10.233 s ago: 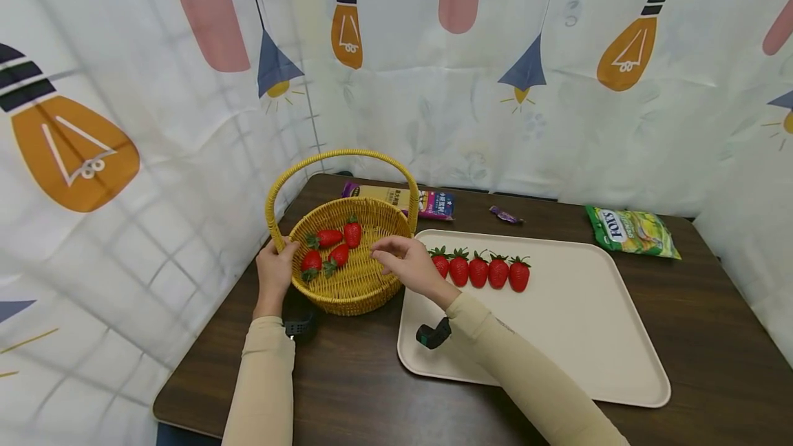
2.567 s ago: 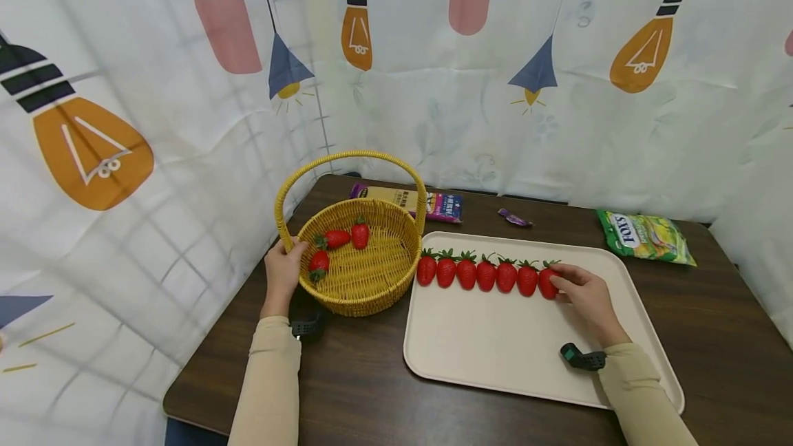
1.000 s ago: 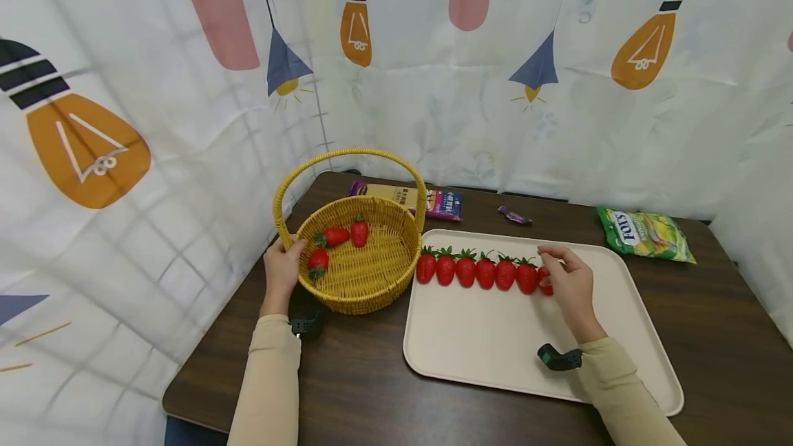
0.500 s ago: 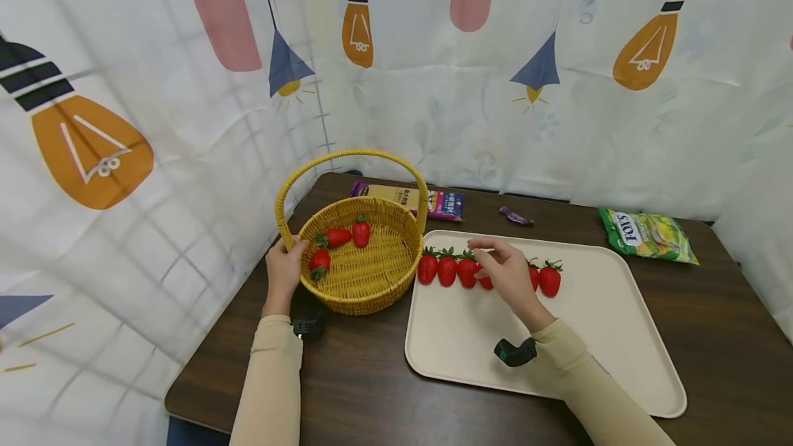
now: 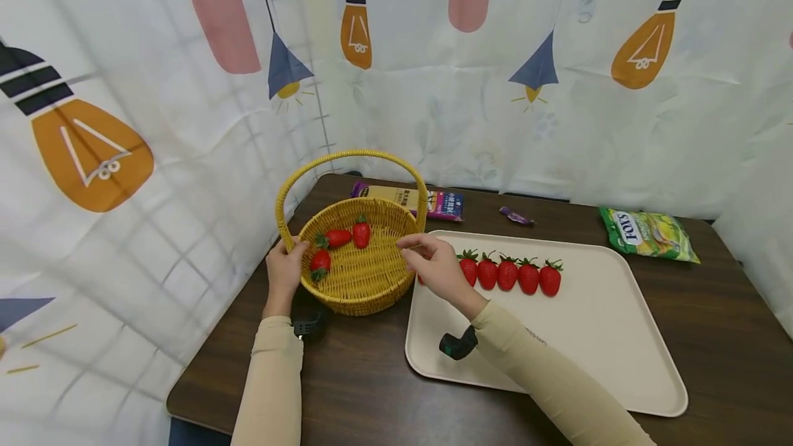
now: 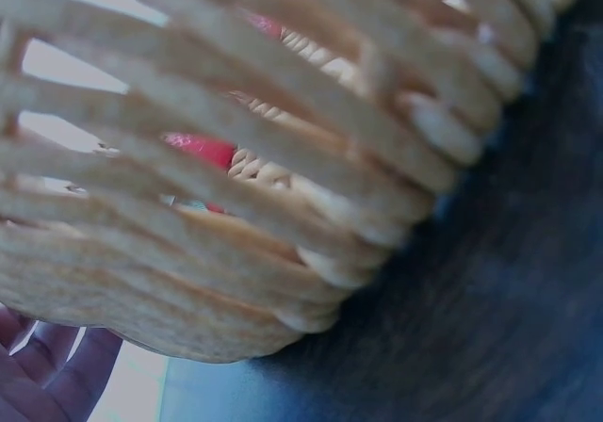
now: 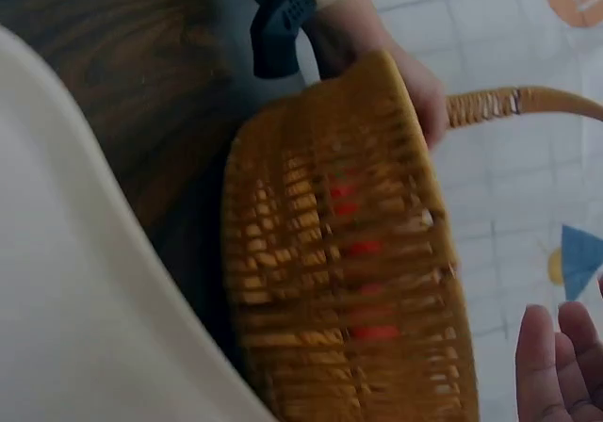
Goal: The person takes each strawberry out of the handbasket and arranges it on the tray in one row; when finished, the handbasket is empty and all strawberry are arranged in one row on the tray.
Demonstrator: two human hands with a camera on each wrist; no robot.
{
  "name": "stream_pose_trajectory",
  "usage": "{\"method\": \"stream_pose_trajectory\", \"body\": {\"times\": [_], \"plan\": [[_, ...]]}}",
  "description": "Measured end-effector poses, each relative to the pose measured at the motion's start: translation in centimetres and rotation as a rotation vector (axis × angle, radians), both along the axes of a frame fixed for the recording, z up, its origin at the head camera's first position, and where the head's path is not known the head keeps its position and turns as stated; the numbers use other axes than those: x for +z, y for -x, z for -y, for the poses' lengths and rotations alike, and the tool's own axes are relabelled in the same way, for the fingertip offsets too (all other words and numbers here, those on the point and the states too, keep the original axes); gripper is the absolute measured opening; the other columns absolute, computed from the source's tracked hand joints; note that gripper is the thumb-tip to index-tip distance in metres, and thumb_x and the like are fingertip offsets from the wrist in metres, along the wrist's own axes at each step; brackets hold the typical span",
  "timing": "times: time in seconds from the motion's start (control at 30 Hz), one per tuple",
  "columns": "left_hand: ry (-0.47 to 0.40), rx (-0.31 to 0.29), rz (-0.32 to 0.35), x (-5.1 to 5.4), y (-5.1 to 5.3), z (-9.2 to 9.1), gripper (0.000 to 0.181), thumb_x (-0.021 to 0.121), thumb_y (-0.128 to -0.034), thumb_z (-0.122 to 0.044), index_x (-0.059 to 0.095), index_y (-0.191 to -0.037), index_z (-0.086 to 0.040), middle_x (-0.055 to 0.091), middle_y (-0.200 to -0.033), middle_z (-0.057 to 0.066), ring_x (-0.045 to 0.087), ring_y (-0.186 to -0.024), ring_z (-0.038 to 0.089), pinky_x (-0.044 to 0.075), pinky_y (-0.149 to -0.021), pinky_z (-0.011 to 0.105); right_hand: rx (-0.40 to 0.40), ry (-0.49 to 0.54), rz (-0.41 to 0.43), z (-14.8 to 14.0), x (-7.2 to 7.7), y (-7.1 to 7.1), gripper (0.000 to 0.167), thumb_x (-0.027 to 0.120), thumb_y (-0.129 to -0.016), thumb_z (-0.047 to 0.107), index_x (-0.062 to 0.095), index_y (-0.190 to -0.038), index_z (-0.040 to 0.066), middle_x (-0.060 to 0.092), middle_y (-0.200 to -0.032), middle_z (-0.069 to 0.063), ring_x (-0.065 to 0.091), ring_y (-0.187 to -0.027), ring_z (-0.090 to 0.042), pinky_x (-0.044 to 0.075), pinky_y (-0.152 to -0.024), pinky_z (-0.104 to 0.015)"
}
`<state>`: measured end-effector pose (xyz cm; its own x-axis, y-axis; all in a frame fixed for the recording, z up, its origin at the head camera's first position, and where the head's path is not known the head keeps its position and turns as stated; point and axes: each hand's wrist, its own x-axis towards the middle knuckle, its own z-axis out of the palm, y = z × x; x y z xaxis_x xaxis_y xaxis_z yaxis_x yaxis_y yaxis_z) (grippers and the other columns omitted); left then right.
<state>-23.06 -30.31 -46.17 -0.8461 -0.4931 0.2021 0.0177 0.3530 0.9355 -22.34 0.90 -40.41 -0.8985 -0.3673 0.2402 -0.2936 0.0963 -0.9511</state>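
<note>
Your L hand [image 5: 285, 270] grips the basket [image 5: 359, 305] rim; your R hand [image 5: 435, 270], fingers apart, holds nothing nr it. 3 strawberries [image 5: 361, 234] inside, others on tray [image 5: 595, 343]. Prob pick step; next calls for pinching 1.

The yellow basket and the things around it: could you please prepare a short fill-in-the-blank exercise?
In the head view, ____ strawberries show inside the yellow basket.
It is in the grip of the ____ hand.
The green bag shows ____ in large letters.
The small wrapper behind the tray is coloured ____.

Missing words: three; left; FOX'S; purple.
</note>
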Motion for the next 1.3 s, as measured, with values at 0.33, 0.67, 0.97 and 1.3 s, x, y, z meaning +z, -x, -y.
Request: {"method": "stream_pose_trajectory", "body": {"times": [0.33,0.67,0.97,1.3], "plan": [[-0.004,0.002,-0.013,0.1,-0.1,-0.1,0.018,0.063,-0.0927,-0.024,0.062,-0.088,-0.007,0.039,-0.058,-0.004,0.035,-0.052,0.013,0.035,-0.050,0.028,0.076,0.061,0.044,4.3,-0.6,-0.2,0.023,0.059,-0.097,0.014,0.067,-0.114,0.001,0.066,-0.113,-0.011,0.067,-0.091,-0.023,0.053,-0.084,-0.049],[0.000,0.002,-0.012,0.1,0.0,-0.1,0.018,0.064,-0.0929,-0.024,0.063,-0.089,-0.006,0.040,-0.060,-0.004,0.036,-0.053,0.013,0.035,-0.052,0.028,0.074,-0.037,0.066,7.1,-0.8,0.4,0.022,0.060,-0.096,0.016,0.069,-0.114,0.008,0.068,-0.111,-0.007,0.067,-0.093,-0.037,0.054,-0.074,-0.030],[-0.008,0.002,0.003,0.0,0.0,0.0,0.020,0.064,-0.0935,-0.026,0.066,-0.096,-0.006,0.045,-0.065,-0.001,0.037,-0.056,0.014,0.036,-0.053,0.029,0.080,-0.061,0.112,8.9,-0.8,1.3,0.019,0.062,-0.096,0.022,0.071,-0.110,0.012,0.068,-0.103,0.000,0.066,-0.095,-0.038,0.055,-0.072,-0.029],[0.004,0.011,0.003,0.1,0.0,0.0,0.021,0.063,-0.0938,-0.026,0.066,-0.097,-0.005,0.045,-0.065,-0.002,0.038,-0.055,0.011,0.036,-0.054,0.029,0.079,-0.115,0.106,11.0,-1.2,1.9,0.021,0.063,-0.094,0.017,0.070,-0.112,0.008,0.069,-0.104,0.001,0.066,-0.083,-0.022,0.053,-0.067,-0.027]]}}
